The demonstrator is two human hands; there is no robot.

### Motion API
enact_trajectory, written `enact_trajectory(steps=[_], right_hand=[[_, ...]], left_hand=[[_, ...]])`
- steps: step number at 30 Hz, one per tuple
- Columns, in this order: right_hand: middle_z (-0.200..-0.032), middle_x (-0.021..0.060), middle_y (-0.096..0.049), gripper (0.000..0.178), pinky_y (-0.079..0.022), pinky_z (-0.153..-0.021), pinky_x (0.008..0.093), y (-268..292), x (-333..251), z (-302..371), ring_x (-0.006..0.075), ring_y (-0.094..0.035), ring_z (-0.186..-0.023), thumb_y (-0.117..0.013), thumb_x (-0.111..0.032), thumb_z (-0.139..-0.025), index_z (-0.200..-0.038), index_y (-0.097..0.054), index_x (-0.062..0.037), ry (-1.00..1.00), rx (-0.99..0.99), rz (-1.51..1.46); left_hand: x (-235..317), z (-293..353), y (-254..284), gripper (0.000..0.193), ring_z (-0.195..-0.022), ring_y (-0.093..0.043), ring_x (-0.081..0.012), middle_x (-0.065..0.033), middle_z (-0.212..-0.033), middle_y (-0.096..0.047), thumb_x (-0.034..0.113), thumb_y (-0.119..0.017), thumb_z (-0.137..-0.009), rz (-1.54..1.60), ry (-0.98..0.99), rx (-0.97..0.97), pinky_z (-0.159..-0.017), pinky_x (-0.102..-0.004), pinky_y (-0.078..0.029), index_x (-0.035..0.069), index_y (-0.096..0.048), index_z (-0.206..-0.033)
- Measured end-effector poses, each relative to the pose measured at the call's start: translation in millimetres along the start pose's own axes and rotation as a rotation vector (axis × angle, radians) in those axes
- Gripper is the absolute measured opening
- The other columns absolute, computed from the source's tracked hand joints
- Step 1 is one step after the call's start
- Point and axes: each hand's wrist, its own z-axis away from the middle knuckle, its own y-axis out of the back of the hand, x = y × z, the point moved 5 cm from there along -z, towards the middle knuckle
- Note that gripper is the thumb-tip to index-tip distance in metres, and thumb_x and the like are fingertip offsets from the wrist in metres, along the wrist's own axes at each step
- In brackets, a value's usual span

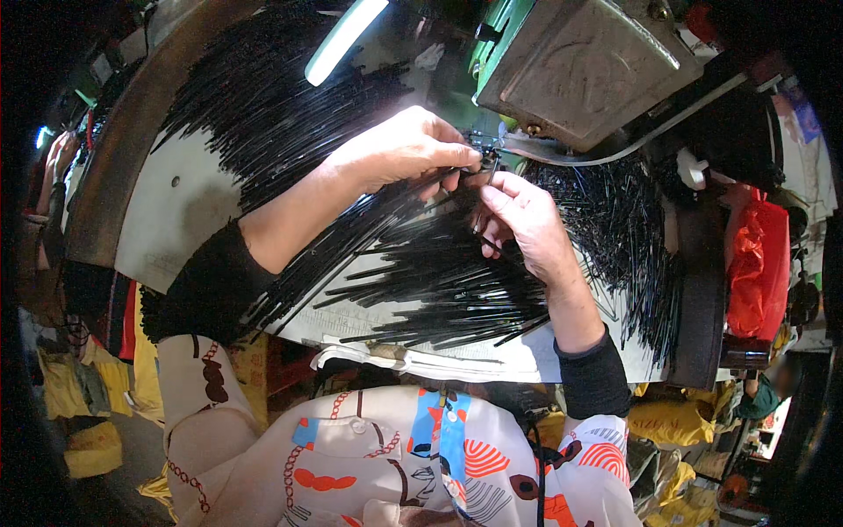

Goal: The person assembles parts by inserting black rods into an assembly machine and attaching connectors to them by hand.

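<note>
My left hand (406,151) is closed in a pinch on thin black strips, its fingertips close to the machine's working point. Lower and to the right, my right hand (524,215) pinches the end of a thin black strip, its other fingers curled. The two sets of fingertips nearly meet just in front of the sewing-type machine (590,66), which has a green side and a grey metal cover. Loose black strips (439,290) lie in a bundle below my hands. A larger heap of black strips (290,97) spreads at the far left.
More black strips (615,237) are piled right of my hands. The white worktable (180,202) has a dark raised rim (123,140). A lit lamp (345,42) hangs above the heap. A red bag (760,263) hangs at the right, and yellow sacks (672,422) lie below.
</note>
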Motion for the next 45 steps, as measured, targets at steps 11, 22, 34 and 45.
enact_trajectory(steps=[11, 22, 34, 45], right_hand=[[-0.069, 0.0056, -0.06, 0.025, -0.041, -0.04, 0.0194, -20.9, -7.9, 13.4, 0.0085, -0.053, -0.046, -0.051, -0.023, -0.092, -0.103, -0.055, -0.0012, -0.08, -0.283, -0.034], [-0.065, 0.0034, -0.058, 0.02, -0.04, -0.041, 0.0181, 11.6, 3.9, 2.0, 0.0064, -0.051, -0.045, -0.055, -0.017, -0.089, -0.098, -0.059, 0.0003, -0.056, -0.015, -0.027], [-0.088, 0.0122, -0.064, 0.028, -0.055, -0.056, 0.0263, 32.8, 5.4, -3.2, 0.017, -0.065, -0.072, -0.059, -0.017, -0.086, -0.109, -0.055, -0.0021, 0.009, -0.011, -0.444], [-0.096, 0.0129, -0.062, 0.019, -0.057, -0.059, 0.0281, 59.1, 8.9, -3.2, 0.0202, -0.065, -0.072, -0.055, -0.013, -0.089, -0.103, -0.054, 0.0007, 0.196, 0.295, -0.484]], left_hand=[[7.8, 4.5, -2.9, 0.034, -0.043, -0.049, -0.0067, -0.005, -0.062, -0.058, 0.028, -0.059, -0.087, -0.07, -0.015, 0.052, -0.04, -0.0199, -0.037, -0.006, -0.062, -0.092], [11.8, 10.3, -12.0, 0.029, -0.047, -0.053, -0.0054, -0.001, -0.062, -0.06, 0.028, -0.061, -0.084, -0.475, -0.027, -0.05, -0.042, -0.0211, -0.041, -0.001, -0.065, -0.085], [-1.5, 6.5, -8.3, 0.024, -0.048, -0.049, -0.0045, 0.0014, -0.059, -0.056, 0.024, -0.064, -0.083, -0.057, 0.087, -0.211, -0.044, -0.0195, -0.039, 0.001, -0.064, -0.078], [-1.7, -0.4, 18.4, 0.036, -0.042, -0.049, -0.0041, -0.0008, -0.054, -0.056, 0.036, -0.059, -0.087, -0.199, 0.018, -0.018, -0.039, -0.0174, -0.037, 0.001, -0.065, -0.091]])
